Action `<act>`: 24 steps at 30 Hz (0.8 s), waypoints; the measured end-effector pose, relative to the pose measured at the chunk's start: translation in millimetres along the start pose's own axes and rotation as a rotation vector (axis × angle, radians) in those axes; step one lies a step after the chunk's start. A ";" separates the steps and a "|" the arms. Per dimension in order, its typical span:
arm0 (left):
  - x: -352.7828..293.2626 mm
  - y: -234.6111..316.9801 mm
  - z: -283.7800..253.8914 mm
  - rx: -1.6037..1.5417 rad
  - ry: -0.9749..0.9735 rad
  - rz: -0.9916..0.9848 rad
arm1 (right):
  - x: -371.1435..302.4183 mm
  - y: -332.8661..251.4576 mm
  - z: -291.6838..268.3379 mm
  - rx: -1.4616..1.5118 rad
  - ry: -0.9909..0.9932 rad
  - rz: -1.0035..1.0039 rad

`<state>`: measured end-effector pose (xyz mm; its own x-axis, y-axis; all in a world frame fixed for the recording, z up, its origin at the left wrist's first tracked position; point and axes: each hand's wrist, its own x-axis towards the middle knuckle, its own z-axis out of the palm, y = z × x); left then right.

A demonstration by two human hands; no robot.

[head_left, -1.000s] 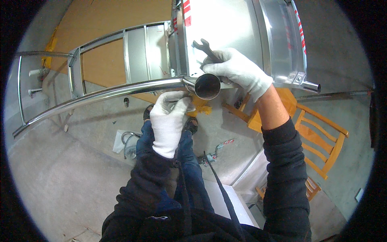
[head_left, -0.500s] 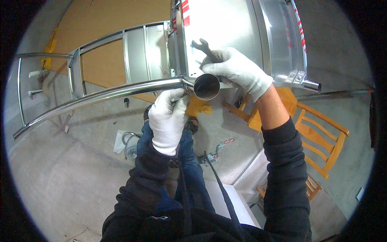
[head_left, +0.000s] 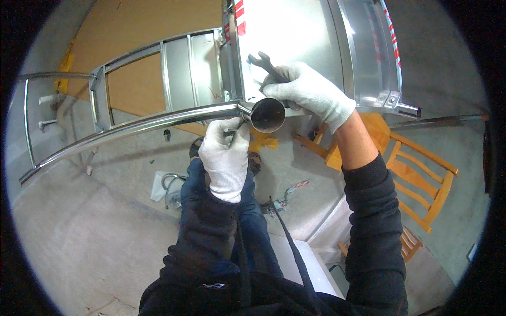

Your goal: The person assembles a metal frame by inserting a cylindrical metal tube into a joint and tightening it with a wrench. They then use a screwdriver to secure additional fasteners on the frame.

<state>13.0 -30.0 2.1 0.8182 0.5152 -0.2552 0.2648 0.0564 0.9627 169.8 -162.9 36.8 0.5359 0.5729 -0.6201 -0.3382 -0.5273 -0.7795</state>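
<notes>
A dark open-ended wrench [head_left: 268, 65] is gripped in my white-gloved right hand [head_left: 311, 94], its jaw pointing up and left over the bright metal panel [head_left: 295, 39]. Just below that hand faces the round open end of a cup-shaped metal fitting [head_left: 268, 115], at the end of a long polished tube [head_left: 158, 119]. My gloved left hand [head_left: 226, 158] is closed beneath the tube, close to the fitting. Between its thumb and fingers shows a small bit of grey metal; its kind is hard to make out.
The tube belongs to a metal frame [head_left: 134, 56] reaching far left. A short tube stub [head_left: 408, 110] sticks out at the panel's right corner. Wooden chairs [head_left: 419, 176] stand at right. On the floor lie a curved metal pipe [head_left: 171, 179] and a yellow cloth [head_left: 262, 141].
My left hand has shifted slightly right and its forearm has swung right. The right hand keeps hold of the wrench, nearly still. The view has moved a little.
</notes>
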 end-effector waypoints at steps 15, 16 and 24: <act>16.8 3.3 -16.4 0.165 -0.195 0.218 | 3.5 10.8 -0.3 0.037 0.019 -0.062; 16.9 6.3 -15.7 0.124 -0.208 0.144 | 2.4 9.2 2.0 0.047 0.026 -0.071; 16.2 19.7 -11.5 0.074 -0.259 -0.023 | 4.7 9.6 -0.2 0.017 -0.014 -0.065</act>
<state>25.7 -10.7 17.9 0.9122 0.2784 -0.3007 0.3136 -0.0018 0.9496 169.3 -165.5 26.4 0.5468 0.6143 -0.5689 -0.3163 -0.4776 -0.8197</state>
